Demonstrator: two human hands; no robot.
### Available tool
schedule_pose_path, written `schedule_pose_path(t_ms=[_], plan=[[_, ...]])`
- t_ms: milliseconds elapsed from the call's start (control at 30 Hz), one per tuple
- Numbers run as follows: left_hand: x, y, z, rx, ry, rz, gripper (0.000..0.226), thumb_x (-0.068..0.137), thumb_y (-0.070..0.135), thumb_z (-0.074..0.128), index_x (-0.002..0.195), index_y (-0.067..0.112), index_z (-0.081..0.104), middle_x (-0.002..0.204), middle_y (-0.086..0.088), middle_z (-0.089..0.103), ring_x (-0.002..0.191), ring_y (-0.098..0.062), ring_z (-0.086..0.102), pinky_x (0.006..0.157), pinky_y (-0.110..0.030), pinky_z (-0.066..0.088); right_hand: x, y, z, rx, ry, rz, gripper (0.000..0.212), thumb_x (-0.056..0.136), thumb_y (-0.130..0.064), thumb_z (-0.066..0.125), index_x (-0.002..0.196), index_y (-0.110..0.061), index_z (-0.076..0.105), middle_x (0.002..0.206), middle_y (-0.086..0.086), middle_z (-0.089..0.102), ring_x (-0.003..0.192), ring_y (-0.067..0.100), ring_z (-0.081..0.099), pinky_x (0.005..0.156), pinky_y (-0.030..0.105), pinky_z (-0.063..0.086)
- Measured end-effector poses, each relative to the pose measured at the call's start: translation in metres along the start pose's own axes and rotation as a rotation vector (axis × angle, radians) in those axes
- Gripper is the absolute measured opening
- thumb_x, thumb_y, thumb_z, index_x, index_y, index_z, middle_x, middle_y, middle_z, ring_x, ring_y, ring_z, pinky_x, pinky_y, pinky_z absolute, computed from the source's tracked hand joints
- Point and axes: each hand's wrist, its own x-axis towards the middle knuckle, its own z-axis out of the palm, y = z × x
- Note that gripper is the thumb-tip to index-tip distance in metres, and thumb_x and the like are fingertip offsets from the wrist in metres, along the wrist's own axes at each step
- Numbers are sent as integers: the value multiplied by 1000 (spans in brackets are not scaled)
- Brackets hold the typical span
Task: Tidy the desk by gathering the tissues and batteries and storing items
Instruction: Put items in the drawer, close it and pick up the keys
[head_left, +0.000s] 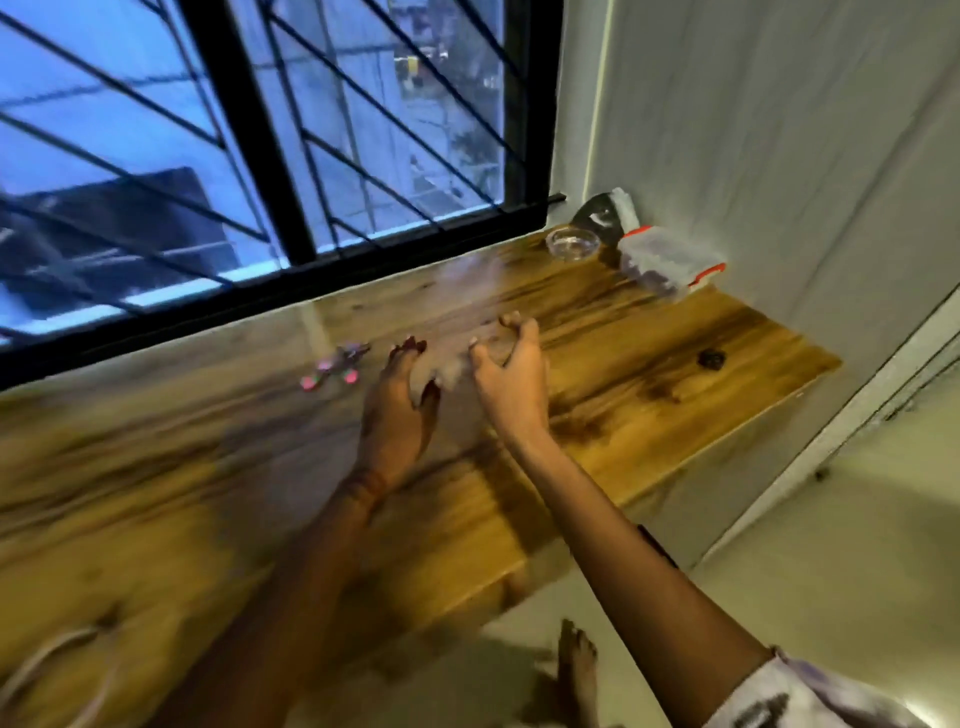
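Observation:
Over the middle of the wooden desk (649, 332) my left hand (397, 400) and my right hand (514, 379) are side by side. A pale, badly blurred tissue (451, 368) lies between them. My right hand curls like a claw around its right part, while my left hand is beside it with fingers spread; whether the left thumb touches it is unclear. Several small pink-ended batteries (337, 364) lie on the desk just left of my left hand, near the window.
At the desk's far right corner stand a clear plastic box with orange latches (670, 260), a small glass bowl (572, 241) and a dark object (602, 215) against the wall. A barred window (249, 156) runs behind the desk. My bare foot (576, 670) is on the floor.

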Motion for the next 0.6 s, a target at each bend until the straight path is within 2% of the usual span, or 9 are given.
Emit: schedule_pose_path(t_ms=[67,133,233,300,367,467,533,600], plan=[[-43,-14,-44,27,55,-15,40,88,8,56,127,-1,50,135,-18,50,128,-25,44,103,-17,26,-53,-21,18,56,-58,10,35,86,-13,59,117,-4,47,94,8,54,90,20,53,70,22,35],[-86,-26,-84,16,90,-83,40,89,5,55,129,4,50,135,-11,50,127,-16,43,105,-20,30,-104,-36,36,149,-120,48,31,86,-8,59,114,-3,48,86,3,54,76,13,52,63,15,37],[-148,-39,-131,-18,186,-224,37,90,5,53,126,6,53,124,-5,57,114,-13,50,92,-8,36,-168,-43,59,308,-216,159,24,85,-4,59,107,-5,50,79,-7,52,69,4,52,63,13,42],[-191,-47,-155,-36,263,-316,32,90,6,53,121,6,57,116,-7,62,106,-17,57,86,-12,40,-209,-41,73,389,-268,209,16,85,1,58,94,-10,50,75,-6,53,61,-6,53,59,7,42],[-231,-52,-172,-116,361,-459,27,90,10,56,116,6,61,106,-8,65,97,-18,60,78,-17,45,-246,-36,84,433,-297,300,15,86,1,58,85,-13,53,75,-5,55,63,-7,55,63,7,43],[-288,-61,-186,-224,529,-656,17,89,12,58,102,4,66,90,-11,67,83,-22,61,64,-18,47,-299,-23,94,571,-347,644,14,90,-12,56,77,-18,57,78,2,61,77,15,59,67,26,47],[-316,-73,-187,-348,652,-788,11,88,9,58,94,5,66,88,-17,66,78,-23,60,67,-21,49,-322,-10,99,650,-377,926,17,93,-23,51,79,-16,57,79,6,63,77,22,61,67,30,47],[-338,-90,-186,-530,745,-961,9,89,11,57,90,7,65,87,-19,64,69,-19,61,76,-36,50,-341,8,104,715,-416,1122,30,94,-38,45,88,-11,57,83,9,62,82,23,60,77,34,48]])
